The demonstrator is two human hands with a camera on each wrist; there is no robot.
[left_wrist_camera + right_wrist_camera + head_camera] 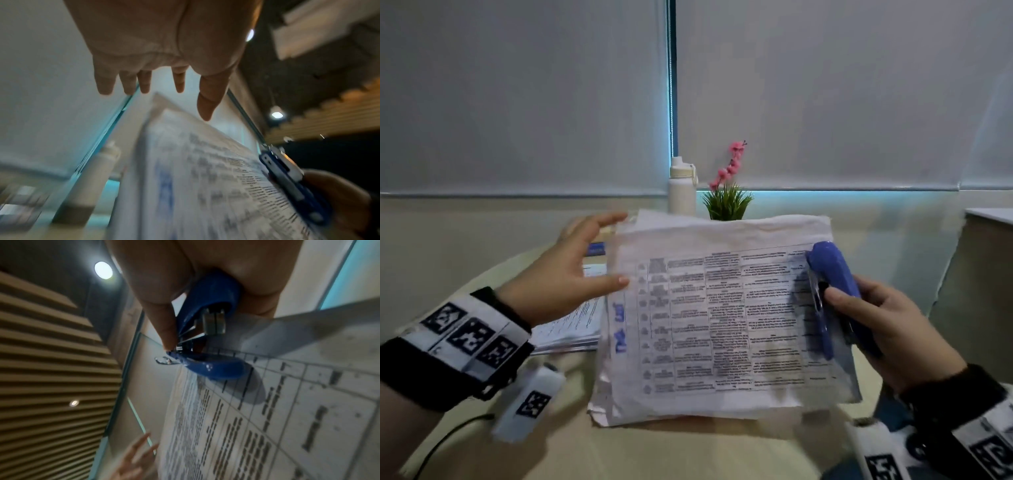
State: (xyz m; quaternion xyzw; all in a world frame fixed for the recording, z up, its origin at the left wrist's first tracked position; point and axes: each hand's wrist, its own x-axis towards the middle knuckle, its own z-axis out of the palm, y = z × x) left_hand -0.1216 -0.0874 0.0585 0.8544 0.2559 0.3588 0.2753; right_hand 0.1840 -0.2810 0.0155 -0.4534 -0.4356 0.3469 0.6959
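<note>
Over the table, my right hand wraps round the stapler biting the right edge of the stack of papers, a light, floppy, slippery sheaf I judge best pinched at its left edge, where my left hand hovers spread.

I see a white bottle and a small green plant with pink blossoms side by side at the far edge of the desk, below lowered roller blinds. A separate pile of printed sheets lies at the left, and a black cable trails nearest me.
</note>
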